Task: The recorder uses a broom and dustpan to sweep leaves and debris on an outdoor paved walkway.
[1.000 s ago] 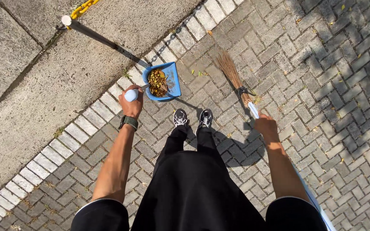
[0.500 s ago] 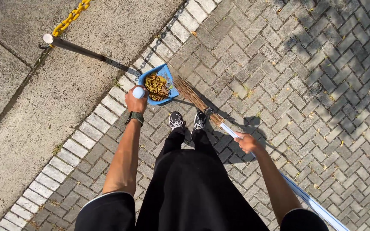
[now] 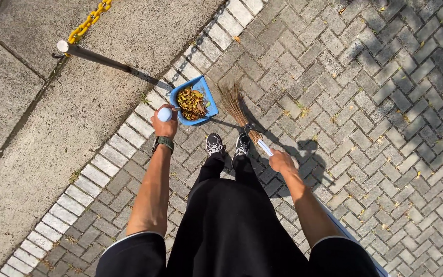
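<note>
My left hand (image 3: 163, 123) grips the white-capped upright handle (image 3: 164, 114) of a blue dustpan (image 3: 201, 87) that rests on the pavers and holds a heap of dry brown and yellow leaves (image 3: 190, 102). My right hand (image 3: 282, 161) is closed around the pale handle (image 3: 265, 147) of a stick broom. Its brown bristles (image 3: 233, 102) fan out on the ground just right of the dustpan, not touching it. A dark watch (image 3: 163, 143) sits on my left wrist. My two grey sneakers (image 3: 227, 144) stand right behind the pan and broom.
Grey herringbone pavers (image 3: 385, 102) with scattered small dry leaves spread to the right. A band of lighter bricks (image 3: 103, 164) runs diagonally, with concrete slabs (image 3: 37, 128) to its left. A dark post (image 3: 98, 57) with a yellow chain (image 3: 89, 21) stands at the upper left.
The broom's bristles swung from against the dustpan's mouth out to its right, and my right hand shifted with the handle. The dustpan stayed on the ground in my left hand.
</note>
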